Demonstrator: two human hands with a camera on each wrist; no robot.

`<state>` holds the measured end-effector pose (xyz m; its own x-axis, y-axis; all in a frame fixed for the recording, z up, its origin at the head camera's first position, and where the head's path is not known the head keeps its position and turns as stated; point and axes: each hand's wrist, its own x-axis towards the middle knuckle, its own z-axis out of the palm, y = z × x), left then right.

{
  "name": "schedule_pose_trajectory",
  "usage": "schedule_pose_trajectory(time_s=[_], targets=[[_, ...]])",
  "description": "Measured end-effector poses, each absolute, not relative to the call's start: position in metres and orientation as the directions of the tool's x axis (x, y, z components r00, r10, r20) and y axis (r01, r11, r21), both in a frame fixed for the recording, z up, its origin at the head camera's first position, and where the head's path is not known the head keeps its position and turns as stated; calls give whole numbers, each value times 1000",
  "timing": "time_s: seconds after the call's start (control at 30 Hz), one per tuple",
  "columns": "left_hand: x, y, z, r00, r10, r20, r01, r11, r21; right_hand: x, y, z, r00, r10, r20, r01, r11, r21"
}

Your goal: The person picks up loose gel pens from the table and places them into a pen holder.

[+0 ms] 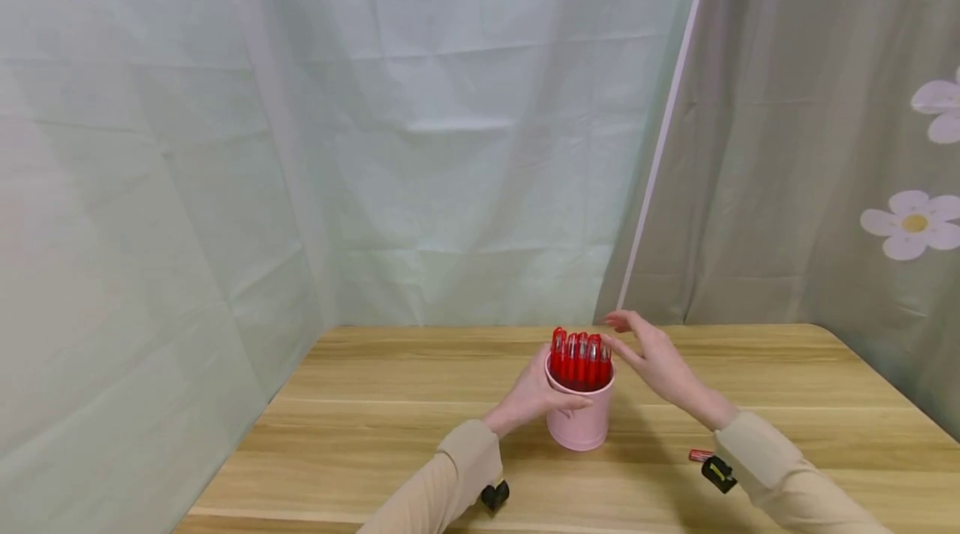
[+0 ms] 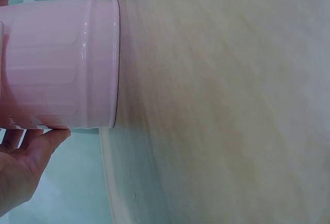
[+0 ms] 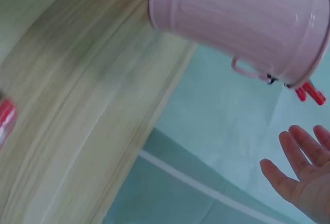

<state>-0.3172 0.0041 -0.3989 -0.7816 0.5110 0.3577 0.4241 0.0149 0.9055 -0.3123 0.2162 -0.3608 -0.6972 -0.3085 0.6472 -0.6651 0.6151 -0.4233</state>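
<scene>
A pink metal bucket point(image 1: 580, 426) stands upright on the wooden table. Several red pen-like sticks with clear, shiny upper parts point(image 1: 581, 355) stand packed inside it and rise above the rim. My left hand point(image 1: 534, 392) grips the bucket's left side near the top, thumb across the front. In the left wrist view, the bucket point(image 2: 56, 64) shows its lower wall beside that hand point(image 2: 26, 164). My right hand point(image 1: 663, 359) hovers at the bucket's right with fingers spread, holding nothing; its fingertips are close to the sticks, and contact is unclear. The right wrist view shows it point(image 3: 309, 175) apart from the bucket.
A single red stick point(image 1: 701, 455) lies on the table point(image 1: 360, 442) beside my right wrist. A small wire handle point(image 3: 252, 73) hangs on the bucket's side. Pale curtains point(image 1: 465, 167) hang behind and beside the table.
</scene>
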Motion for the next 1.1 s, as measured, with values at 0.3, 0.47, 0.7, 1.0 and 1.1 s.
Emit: schedule_pose_trajectory(time_s=[0.3,0.47,0.7,1.0,1.1], targets=[[-330,6,-412,-797,482,363,436,43,899,-307,242,-359,-731,-298,614,-619,667,-415],[-328,6,-411,-802,481,353,441,79,894,-302,255,-363,-783,-319,535,-575,699,-425],[-310,2,-387,-786,506,355,442,59,895,-296,272,-371,-817,-414,401,-562,726,-395],[-329,6,-410,-791,486,372,465,80,882,-287,289,-373,-778,-614,130,-605,678,-418],[-331,6,-412,-792,485,371,464,84,882,-283,294,-374,-781,-624,24,-563,687,-459]])
